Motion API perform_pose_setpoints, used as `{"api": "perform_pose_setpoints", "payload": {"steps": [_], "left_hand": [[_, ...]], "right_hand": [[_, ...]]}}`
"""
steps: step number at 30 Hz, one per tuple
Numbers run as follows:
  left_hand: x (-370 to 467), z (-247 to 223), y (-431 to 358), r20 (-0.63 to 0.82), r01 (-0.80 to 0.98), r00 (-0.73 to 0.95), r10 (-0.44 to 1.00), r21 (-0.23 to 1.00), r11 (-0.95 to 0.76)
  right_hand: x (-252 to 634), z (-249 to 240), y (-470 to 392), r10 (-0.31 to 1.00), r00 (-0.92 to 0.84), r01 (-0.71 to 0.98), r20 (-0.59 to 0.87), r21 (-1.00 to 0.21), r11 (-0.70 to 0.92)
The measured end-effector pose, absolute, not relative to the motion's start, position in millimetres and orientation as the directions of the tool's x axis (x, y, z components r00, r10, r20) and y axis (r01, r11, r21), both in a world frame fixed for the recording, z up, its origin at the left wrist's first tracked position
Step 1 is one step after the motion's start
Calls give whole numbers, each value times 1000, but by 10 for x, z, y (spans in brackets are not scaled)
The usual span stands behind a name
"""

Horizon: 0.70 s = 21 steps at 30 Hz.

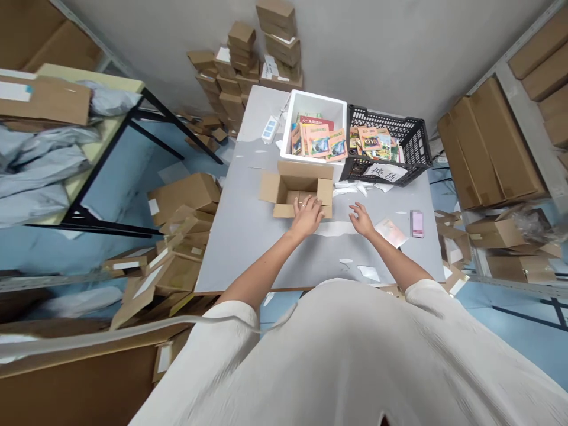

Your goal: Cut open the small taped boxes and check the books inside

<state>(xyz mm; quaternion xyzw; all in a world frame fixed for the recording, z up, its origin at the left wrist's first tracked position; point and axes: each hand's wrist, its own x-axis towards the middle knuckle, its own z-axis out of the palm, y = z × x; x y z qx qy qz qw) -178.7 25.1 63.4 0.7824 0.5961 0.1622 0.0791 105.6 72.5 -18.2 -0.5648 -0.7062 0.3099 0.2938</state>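
Note:
An open cardboard box (279,189) with its flaps folded out stands on the grey table (248,236). My left hand (307,218) reaches over the near flap, fingers spread at the box's opening; whether the fingertips touch the bottom cannot be told. To the right of the box, my right hand (362,220) is low over the table with its fingers apart and nothing in them. A pinkish sheet (391,232) lies beside my right wrist, and a small stack of pink cards (417,224) is farther right.
Behind the box stand a white foam bin (287,127) of booklets and a black crate (415,148) of booklets. A power strip (270,129) lies at the back left. Cardboard boxes (184,198) crowd the floor beside the table.

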Motion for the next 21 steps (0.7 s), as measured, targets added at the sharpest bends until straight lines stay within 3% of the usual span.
{"api": "perform_pose_setpoints", "payload": {"steps": [5, 9, 14, 21], "left_hand": [[-1134, 591, 187, 190, 868, 351, 917, 300, -395], [-600, 434, 118, 167, 838, 413, 895, 314, -446], [-42, 136, 3, 55, 842, 436, 898, 329, -429], [375, -239, -188, -110, 870, 419, 901, 334, -364]], "right_hand": [[1858, -480, 435, 996, -91, 663, 18, -745, 74], [2445, -634, 266, 993, 0, 783, -115, -617, -71], [2970, -738, 233, 965, 117, 843, -234, -491, -221], [3231, -884, 419, 940, 106, 890, -324, -391, -235]]}}
